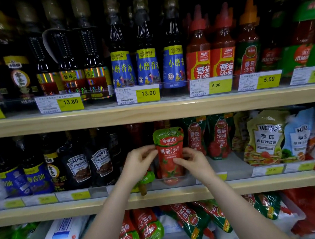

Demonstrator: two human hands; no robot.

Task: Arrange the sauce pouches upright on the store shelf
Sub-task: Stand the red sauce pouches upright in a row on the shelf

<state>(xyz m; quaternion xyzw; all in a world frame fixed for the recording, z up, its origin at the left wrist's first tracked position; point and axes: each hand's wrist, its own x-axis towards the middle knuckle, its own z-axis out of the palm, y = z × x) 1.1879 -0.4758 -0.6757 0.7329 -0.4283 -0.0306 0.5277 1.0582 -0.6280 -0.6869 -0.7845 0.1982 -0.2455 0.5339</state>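
Both hands pinch the ketchup pouch (169,154) upright at the middle shelf's (178,193) front edge: left hand (139,162) and right hand (191,161) fingers clamped on its sides. Best to seat its base flat, then release evenly.

wooden store shelves (152,111), dim upper tier
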